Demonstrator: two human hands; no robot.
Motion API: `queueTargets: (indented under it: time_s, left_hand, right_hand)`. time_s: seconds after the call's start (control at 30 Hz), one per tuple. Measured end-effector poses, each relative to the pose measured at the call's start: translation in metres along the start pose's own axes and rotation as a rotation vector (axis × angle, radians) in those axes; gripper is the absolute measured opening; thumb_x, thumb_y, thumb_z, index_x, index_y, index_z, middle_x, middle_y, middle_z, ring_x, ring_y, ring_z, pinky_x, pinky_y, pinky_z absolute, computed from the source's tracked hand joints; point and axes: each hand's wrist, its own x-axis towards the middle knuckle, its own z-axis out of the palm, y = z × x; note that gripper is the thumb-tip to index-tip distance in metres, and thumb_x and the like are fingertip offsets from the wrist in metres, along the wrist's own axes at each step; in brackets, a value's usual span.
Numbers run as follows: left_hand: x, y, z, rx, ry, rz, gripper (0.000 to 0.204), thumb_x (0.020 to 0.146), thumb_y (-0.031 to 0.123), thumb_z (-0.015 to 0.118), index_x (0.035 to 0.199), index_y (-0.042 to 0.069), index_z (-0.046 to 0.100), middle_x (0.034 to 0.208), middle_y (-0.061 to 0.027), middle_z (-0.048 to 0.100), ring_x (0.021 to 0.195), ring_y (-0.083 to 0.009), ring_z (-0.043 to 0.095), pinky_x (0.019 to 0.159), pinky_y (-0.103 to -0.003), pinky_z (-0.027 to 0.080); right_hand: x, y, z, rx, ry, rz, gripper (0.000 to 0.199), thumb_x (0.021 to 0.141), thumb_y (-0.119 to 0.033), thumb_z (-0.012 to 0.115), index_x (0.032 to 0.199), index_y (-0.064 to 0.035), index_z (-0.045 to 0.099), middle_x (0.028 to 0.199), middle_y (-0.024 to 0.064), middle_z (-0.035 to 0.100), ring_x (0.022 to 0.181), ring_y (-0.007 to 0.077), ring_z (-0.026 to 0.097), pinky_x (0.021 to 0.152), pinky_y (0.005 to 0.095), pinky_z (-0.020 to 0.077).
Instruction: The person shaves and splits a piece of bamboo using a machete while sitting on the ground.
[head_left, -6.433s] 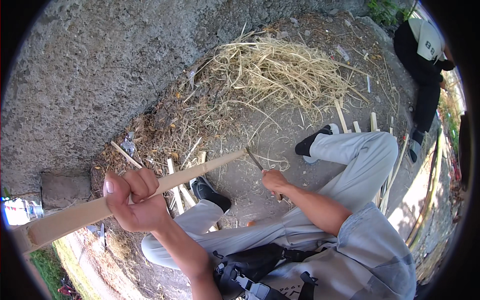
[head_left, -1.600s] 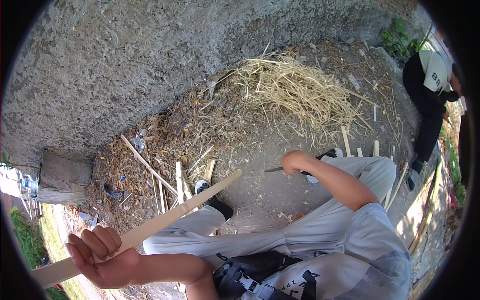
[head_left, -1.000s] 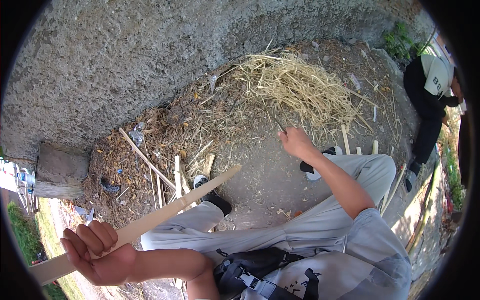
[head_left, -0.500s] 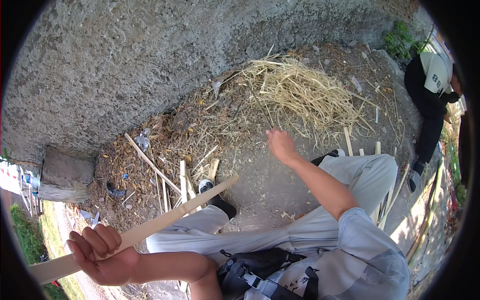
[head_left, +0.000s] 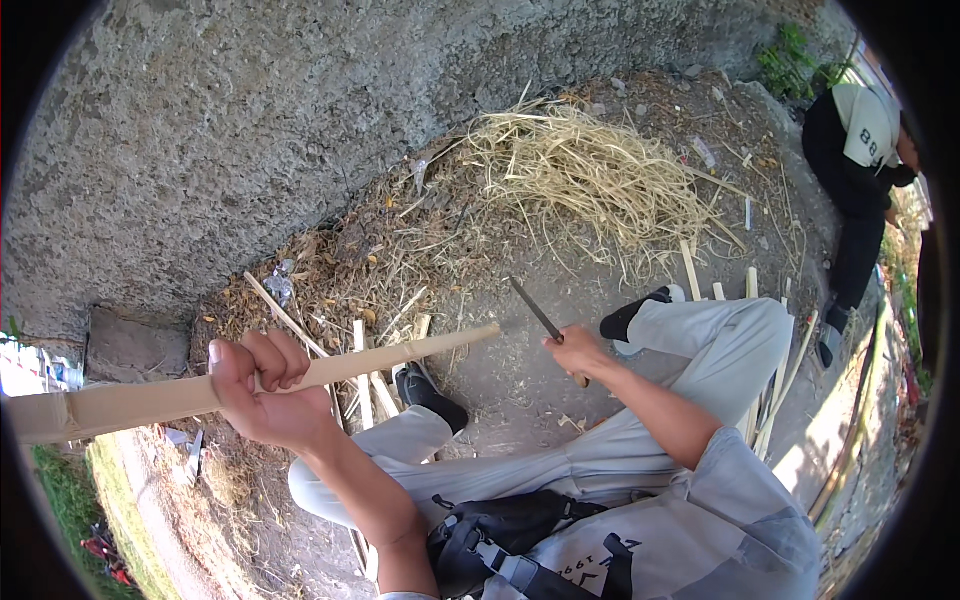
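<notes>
A long, flat, pale bamboo strip (head_left: 385,357) crosses in front of me from the left edge, its far end tapering near the middle. My left hand (head_left: 268,385) is closed around it, fingers curled over the upper side. In my right hand (head_left: 575,355) is a knife (head_left: 535,307) with a long, narrow dark blade and a wooden handle; the fingers wrap the handle, and the blade points up and to the left. The blade's tip lies just beyond the strip's end, apart from it.
A heap of pale bamboo shavings (head_left: 600,170) lies by the rough grey wall (head_left: 250,120). More bamboo strips (head_left: 362,375) rest beside my left foot, others by my right leg. A stone block (head_left: 137,345) stands at the left. Another person (head_left: 860,170) sits at the far right.
My left hand has risen and moved right, bringing the bamboo strip nearer level. My right hand has come down toward me, and the knife now shows more plainly near the strip's end.
</notes>
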Motion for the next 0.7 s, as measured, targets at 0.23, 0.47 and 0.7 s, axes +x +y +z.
queueTargets:
  time_s: [0.23,0.47,0.7]
  left_hand:
    - [-0.002,-0.026,0.004,0.063,-0.208,-0.098,0.041,0.093,0.025,0.046,0.061,0.016,0.022,0.05,0.0013,0.019,0.042,-0.0081,0.016,0.041,-0.027,0.012]
    - [0.014,-0.02,-0.016,0.034,-0.23,-0.154,0.04,0.092,0.021,0.046,0.06,0.016,0.022,0.047,0.0024,0.017,0.042,-0.0073,0.01,0.04,-0.028,0.009]
    - [0.032,-0.024,-0.04,0.126,0.07,-0.062,0.046,0.093,0.025,0.049,0.059,0.019,0.019,0.048,0.0031,0.016,0.041,-0.0075,0.01,0.04,-0.028,0.008]
  right_hand:
    - [0.019,0.012,0.024,-0.174,0.056,-0.231,0.053,0.095,-0.046,0.049,0.082,0.0032,0.063,0.066,0.0208,0.062,0.065,0.0374,0.064,0.063,0.0465,0.0491]
    - [0.037,0.043,0.042,-0.285,-0.015,-0.245,0.053,0.1,-0.04,0.038,0.089,0.0049,0.065,0.087,0.0289,0.065,0.087,0.047,0.062,0.082,0.0533,0.0479]
    - [0.001,-0.021,0.071,-0.151,-0.088,-0.47,0.052,0.101,-0.039,0.036,0.093,0.0045,0.063,0.084,0.0285,0.065,0.085,0.047,0.062,0.08,0.0544,0.0484]
